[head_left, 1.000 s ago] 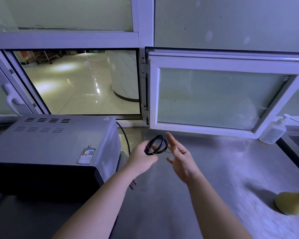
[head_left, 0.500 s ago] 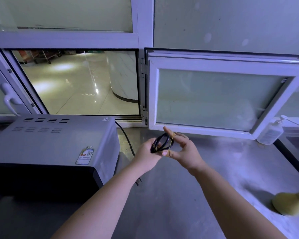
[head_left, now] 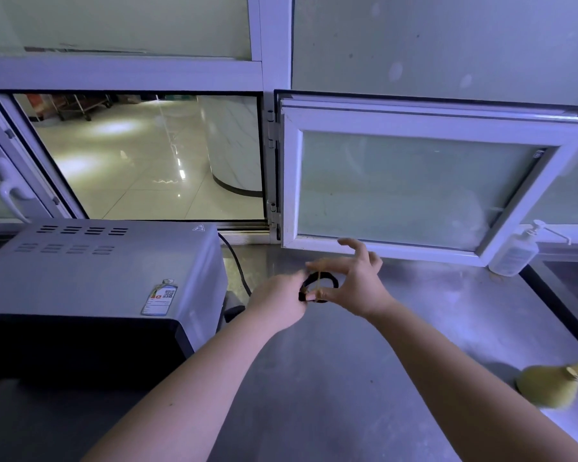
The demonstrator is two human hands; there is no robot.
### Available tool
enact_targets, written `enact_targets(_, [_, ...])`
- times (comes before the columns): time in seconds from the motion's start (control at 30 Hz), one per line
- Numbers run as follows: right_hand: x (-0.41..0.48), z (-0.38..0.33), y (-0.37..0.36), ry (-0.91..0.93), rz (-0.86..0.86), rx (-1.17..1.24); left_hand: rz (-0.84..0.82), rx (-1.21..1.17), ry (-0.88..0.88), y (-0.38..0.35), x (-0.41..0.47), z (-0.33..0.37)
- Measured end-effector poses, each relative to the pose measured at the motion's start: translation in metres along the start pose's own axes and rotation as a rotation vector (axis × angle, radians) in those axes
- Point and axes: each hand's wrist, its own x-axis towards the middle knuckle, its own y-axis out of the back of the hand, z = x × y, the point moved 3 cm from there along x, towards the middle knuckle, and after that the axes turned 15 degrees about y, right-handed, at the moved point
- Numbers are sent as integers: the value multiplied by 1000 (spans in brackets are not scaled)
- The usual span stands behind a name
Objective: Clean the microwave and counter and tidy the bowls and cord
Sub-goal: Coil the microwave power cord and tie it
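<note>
One microwave (head_left: pixel 97 271) sits at the left of the counter (head_left: pixel 341 388). Its one cord (head_left: pixel 329 280) ends in a coil gripped by the left hand (head_left: pixel 279 303) above mid-counter. The right hand (head_left: pixel 359 286) hooks one band (head_left: pixel 319 276) on its thumb and forefinger, across the coil. One bottle (head_left: pixel 514 255) stands at the far right edge, well apart from both hands.

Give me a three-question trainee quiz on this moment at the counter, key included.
1. What does the left hand grip? A) a bowl B) the coiled cord C) a sponge
2. True or false: the right hand is at the coil too, with its thumb and forefinger spanning it.
3. Fill in: the pump bottle stands at the back ____ of the counter.

Key: 1 B; 2 true; 3 right.
</note>
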Motion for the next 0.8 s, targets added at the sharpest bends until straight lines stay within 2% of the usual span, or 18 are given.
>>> enact_targets(0.2, [9,-3,-2,3,-179,-39,38,0,14,-2,1,0])
enact_targets(0.43, [14,-9,-10,21,-187,-79,-13,-87,127,4,14,-10])
enact_targets(0.7, [19,-4,-15,87,-313,-123,-61,0,46,-7,25,-10])
enact_targets(0.8, [16,5,-21,18,-321,20,-94,-37,68,-15,27,-9])
